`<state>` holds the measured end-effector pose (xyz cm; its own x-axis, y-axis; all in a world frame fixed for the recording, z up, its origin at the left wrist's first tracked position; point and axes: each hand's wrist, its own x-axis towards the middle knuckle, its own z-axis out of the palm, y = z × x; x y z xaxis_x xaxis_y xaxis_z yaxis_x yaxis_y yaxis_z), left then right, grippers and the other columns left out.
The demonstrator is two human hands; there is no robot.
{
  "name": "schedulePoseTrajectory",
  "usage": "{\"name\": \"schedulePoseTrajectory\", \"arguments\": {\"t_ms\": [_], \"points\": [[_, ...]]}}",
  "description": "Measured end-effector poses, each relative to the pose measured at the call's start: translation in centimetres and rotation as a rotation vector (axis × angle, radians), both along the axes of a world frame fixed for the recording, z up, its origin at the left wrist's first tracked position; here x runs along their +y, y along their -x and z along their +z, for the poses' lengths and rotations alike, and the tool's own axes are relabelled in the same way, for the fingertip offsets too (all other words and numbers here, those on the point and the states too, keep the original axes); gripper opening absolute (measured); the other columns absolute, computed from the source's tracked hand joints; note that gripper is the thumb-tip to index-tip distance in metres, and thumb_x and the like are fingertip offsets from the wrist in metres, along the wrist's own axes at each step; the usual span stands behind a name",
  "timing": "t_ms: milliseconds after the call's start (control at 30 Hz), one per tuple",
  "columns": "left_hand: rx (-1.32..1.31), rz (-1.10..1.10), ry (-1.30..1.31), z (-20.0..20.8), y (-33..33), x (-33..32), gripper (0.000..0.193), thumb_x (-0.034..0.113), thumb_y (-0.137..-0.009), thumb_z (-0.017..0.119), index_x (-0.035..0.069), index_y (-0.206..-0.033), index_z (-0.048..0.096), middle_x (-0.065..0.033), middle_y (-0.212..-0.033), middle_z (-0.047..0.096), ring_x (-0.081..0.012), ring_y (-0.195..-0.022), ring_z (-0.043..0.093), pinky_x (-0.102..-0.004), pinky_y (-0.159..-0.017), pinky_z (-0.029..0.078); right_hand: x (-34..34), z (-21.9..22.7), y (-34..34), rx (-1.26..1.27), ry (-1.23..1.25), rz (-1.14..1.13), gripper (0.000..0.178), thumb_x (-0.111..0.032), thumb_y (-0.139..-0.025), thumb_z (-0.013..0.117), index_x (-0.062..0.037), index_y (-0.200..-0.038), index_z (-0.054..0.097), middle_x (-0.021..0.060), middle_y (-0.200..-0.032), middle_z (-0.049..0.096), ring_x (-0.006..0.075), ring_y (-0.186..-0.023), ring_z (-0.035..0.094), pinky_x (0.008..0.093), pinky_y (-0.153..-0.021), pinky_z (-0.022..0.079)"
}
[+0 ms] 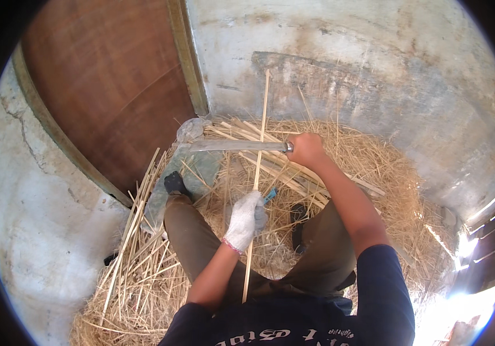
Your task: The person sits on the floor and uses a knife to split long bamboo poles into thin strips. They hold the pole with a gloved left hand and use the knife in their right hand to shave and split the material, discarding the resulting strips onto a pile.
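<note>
My left hand [244,218], in a white knit glove, is closed around a long thin bamboo strip [263,115]. The strip runs upright through the picture, from my lap up toward the wall. Bare and closed, my right hand [307,149] grips the handle of a machete [236,146]. Its long blade points left and crosses the strip above my gloved hand; whether the edge touches the strip I cannot tell. A small blue piece [270,196] shows beside the glove, its kind unclear.
Bamboo strips [293,179] lie heaped on shavings [374,155] ahead and to the right. More strips [138,248] lie at the left by a brown door [109,86]. A stone slab [201,167] is near my left foot. A stained wall [345,69] rises behind.
</note>
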<state>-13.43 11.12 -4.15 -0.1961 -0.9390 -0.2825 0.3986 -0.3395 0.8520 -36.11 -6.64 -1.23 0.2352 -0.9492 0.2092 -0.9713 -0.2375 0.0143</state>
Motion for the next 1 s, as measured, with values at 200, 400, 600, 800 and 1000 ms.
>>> {"name": "schedulePoseTrajectory", "arguments": {"t_ms": [200,400,600,800,1000], "points": [[0.057,-0.019,-0.016,0.0,0.6,0.2,0.034,0.037,-0.104,0.056,0.015,-0.079,0.049,0.0065,-0.056,0.032,-0.0082,-0.04,0.031,-0.0272,-0.035,0.026,-0.1,-0.4,0.9,-0.011,0.072,0.032,0.014,-0.031,-0.079,0.068,-0.0185,-0.083,0.073,0.0052,-0.069,0.069,0.0273,-0.068,0.071,0.0484,-0.065,0.055],[0.082,-0.003,-0.027,-0.6,0.3,1.1,0.035,0.038,-0.106,0.055,0.015,-0.079,0.051,0.0069,-0.054,0.03,-0.0085,-0.039,0.029,-0.0274,-0.037,0.025,1.2,-0.8,0.6,-0.057,0.247,0.224,0.014,-0.029,-0.077,0.07,-0.015,-0.078,0.07,0.0056,-0.06,0.065,0.0294,-0.054,0.066,0.0452,-0.06,0.055],[0.085,-0.008,-0.036,-0.1,0.6,1.8,0.035,0.04,-0.106,0.055,0.015,-0.081,0.051,0.0065,-0.053,0.031,-0.0092,-0.038,0.029,-0.0284,-0.037,0.025,1.4,1.0,1.0,0.087,0.134,0.15,0.015,-0.028,-0.084,0.065,-0.0158,-0.076,0.069,0.0014,-0.057,0.062,0.0209,-0.049,0.061,0.0407,-0.05,0.052],[0.075,-0.056,-0.062,0.1,0.5,1.9,0.035,0.038,-0.106,0.054,0.015,-0.08,0.05,0.0064,-0.053,0.028,-0.0098,-0.039,0.027,-0.0282,-0.036,0.024,1.6,2.7,1.2,-0.041,0.018,0.006,0.018,-0.028,-0.089,0.061,-0.0146,-0.079,0.068,0.0003,-0.062,0.063,0.0179,-0.054,0.062,0.0377,-0.053,0.053],[0.155,-0.079,-0.084,0.9,0.8,2.4,0.032,0.034,-0.105,0.054,0.015,-0.08,0.05,0.0063,-0.053,0.027,-0.0098,-0.039,0.027,-0.0283,-0.037,0.022,-0.3,2.6,2.2,-0.018,-0.126,-0.121,0.022,-0.033,-0.089,0.065,-0.0122,-0.087,0.072,0.0071,-0.081,0.071,0.0219,-0.071,0.07,0.0418,-0.067,0.058]]}}
